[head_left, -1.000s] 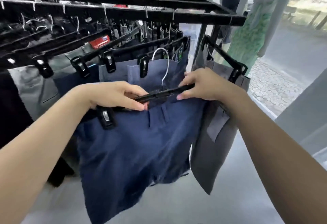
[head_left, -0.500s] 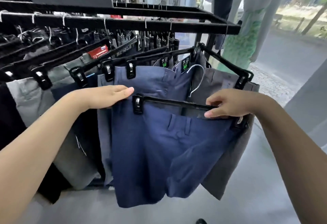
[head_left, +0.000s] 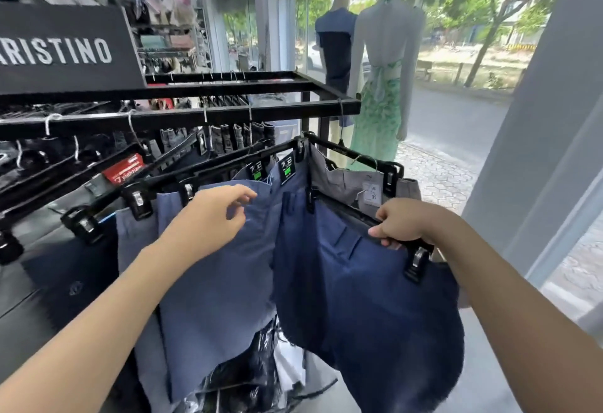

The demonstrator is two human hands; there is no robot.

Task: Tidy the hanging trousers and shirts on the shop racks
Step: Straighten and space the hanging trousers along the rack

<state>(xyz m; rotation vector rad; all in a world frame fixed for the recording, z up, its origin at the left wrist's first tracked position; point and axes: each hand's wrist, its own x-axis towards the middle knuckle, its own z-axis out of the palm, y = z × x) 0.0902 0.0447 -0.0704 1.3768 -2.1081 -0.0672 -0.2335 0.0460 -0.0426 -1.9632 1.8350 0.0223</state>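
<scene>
The right hand (head_left: 403, 221) is curled round the black plastic clip hanger (head_left: 355, 216) carrying the dark navy trousers (head_left: 365, 298), gripping its bar near the right-hand clip. The left hand (head_left: 212, 216) hangs with fingers loosely spread, holding nothing, against the lighter blue trousers (head_left: 212, 282) just to the left. The navy pair hangs at the near right end of the black metal rack (head_left: 195, 117), in front of a grey pair (head_left: 346, 184) with a white size tag (head_left: 372, 195). Further left, more trousers hang on clip hangers. Two mannequins (head_left: 385, 70) stand far right by the window
</scene>
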